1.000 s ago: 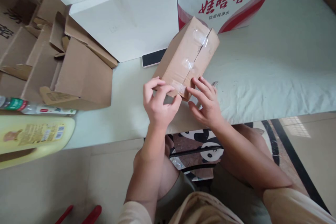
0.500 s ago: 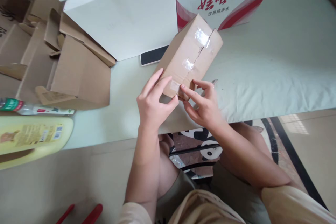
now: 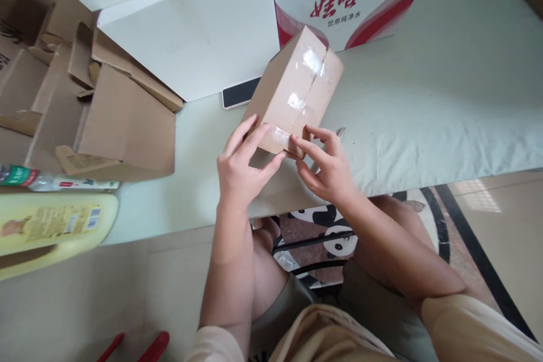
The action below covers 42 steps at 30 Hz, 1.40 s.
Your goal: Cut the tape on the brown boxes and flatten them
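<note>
A brown cardboard box (image 3: 292, 87) with shiny strips of clear tape across its top seam lies at a slant on the green-covered table. My left hand (image 3: 244, 167) grips its near left corner, fingers on top and thumb at the near end. On the near right, my right hand (image 3: 326, 167) presses its fingers against the taped near edge, thumb low at the end face. A small metallic piece (image 3: 340, 133) shows partly behind the right hand; I cannot make out what it is.
Behind the box stand a white carton (image 3: 190, 34) and a white-and-red carton (image 3: 339, 0), with a dark flat device (image 3: 240, 93) before them. Opened cardboard boxes (image 3: 127, 119), a plastic bottle (image 3: 38, 179) and a yellow jug (image 3: 63, 218) are at left. Red handles (image 3: 155, 346) show low down.
The view has shifted slightly, so the box and both hands appear a little further left. Both hands keep nearly the same hold on the box.
</note>
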### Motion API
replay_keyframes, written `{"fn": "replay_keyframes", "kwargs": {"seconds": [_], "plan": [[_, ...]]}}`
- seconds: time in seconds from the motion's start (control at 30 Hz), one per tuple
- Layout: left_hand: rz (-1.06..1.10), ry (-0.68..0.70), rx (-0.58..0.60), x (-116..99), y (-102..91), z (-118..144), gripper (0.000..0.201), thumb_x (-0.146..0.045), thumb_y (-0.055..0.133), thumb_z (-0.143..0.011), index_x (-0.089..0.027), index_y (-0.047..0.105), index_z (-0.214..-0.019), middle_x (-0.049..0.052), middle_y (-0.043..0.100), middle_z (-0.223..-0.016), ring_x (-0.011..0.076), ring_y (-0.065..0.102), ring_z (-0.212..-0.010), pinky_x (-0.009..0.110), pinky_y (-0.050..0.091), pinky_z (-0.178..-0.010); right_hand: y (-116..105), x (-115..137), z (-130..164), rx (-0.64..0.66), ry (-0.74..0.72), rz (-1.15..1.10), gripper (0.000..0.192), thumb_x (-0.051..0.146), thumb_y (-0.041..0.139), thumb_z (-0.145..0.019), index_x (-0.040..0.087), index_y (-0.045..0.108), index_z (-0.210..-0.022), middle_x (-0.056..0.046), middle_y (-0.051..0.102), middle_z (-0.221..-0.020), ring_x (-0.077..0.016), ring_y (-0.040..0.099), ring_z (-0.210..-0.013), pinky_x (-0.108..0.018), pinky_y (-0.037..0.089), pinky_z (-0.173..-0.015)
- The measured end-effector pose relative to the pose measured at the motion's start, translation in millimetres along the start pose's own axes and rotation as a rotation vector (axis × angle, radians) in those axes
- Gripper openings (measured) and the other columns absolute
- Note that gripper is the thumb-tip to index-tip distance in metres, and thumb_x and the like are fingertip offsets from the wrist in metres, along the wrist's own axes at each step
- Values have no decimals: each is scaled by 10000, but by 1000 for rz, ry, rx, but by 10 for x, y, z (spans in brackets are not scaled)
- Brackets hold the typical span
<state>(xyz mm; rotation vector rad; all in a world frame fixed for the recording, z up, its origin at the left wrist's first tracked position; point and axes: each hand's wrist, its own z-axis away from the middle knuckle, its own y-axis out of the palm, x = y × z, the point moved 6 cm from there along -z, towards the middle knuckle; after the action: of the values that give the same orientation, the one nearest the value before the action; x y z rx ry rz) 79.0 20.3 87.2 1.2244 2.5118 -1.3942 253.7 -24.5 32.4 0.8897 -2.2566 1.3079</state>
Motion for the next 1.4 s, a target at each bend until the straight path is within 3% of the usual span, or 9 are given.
{"fn": "replay_keyframes", "kwargs": {"seconds": [0.2,0.33,0.43,0.53,0.73,0.83,1.07,1.27,1.4], "plan": [[37,24,-54,84,70,34,485,-408,775,-846,-265,660,-1295,113,686,-1401,305,684,-1297,478,580,-1107,-80,-4,-53,-4,-1,-91,411,271,511,-956,264,683,-1330,-140,626,-1391,-305,620,-1304,-509,524,-1093],[54,62,-84,149,161,73,488,-483,794,-809,-268,641,-1219,117,650,-1373,316,649,-1313,523,549,-1117,-310,-383,-114,-14,395,133,354,367,470,-973,198,728,-1147,-142,716,-1052,-293,689,-980,-456,545,-871],[37,27,-105,222,212,94,537,-525,817,-780,-272,622,-1212,112,626,-1361,326,632,-1318,543,524,-1125,-299,-677,-56,278,649,317,429,425,519,-958,213,671,-1299,-123,759,-958,-300,683,-857,-397,485,-735],[49,16,-135,256,228,106,547,-550,807,-788,-269,615,-1216,110,614,-1354,324,622,-1320,547,511,-1134,-189,-726,-2,471,639,397,427,411,507,-967,232,666,-1320,-132,794,-990,-308,698,-871,-358,436,-688],[49,19,-141,236,243,132,536,-545,799,-796,-260,617,-1211,115,601,-1354,327,611,-1328,550,508,-1137,39,-542,25,533,553,395,353,359,535,-934,217,700,-1212,-143,786,-988,-301,700,-831,-357,415,-665],[75,49,-170,212,243,160,526,-540,765,-820,-262,607,-1237,116,592,-1359,325,610,-1329,545,507,-1137,13,-551,7,445,578,233,336,309,518,-903,203,688,-1172,-106,748,-866,-266,664,-766,-359,434,-682],[0,-3,-182,196,298,175,549,-513,811,-785,-254,605,-1223,124,592,-1355,338,605,-1339,549,516,-1131,-365,-477,-80,2,659,-615,506,421,266,-919,248,528,-1317,-81,673,-843,-257,654,-760,-401,511,-682],[57,100,-140,82,320,146,537,-417,821,-800,-287,567,-1255,113,577,-1396,307,603,-1337,528,530,-1119,-270,-185,-16,-124,474,-729,371,630,385,-953,289,529,-924,57,408,-503,-159,366,-442,-311,351,-485],[77,126,-193,61,305,155,540,-419,803,-827,-296,550,-1288,105,565,-1380,292,617,-1304,510,522,-1113,-234,34,40,-154,223,-631,348,541,493,-1015,243,663,-958,23,557,-625,-132,470,-521,-286,402,-527]]}}
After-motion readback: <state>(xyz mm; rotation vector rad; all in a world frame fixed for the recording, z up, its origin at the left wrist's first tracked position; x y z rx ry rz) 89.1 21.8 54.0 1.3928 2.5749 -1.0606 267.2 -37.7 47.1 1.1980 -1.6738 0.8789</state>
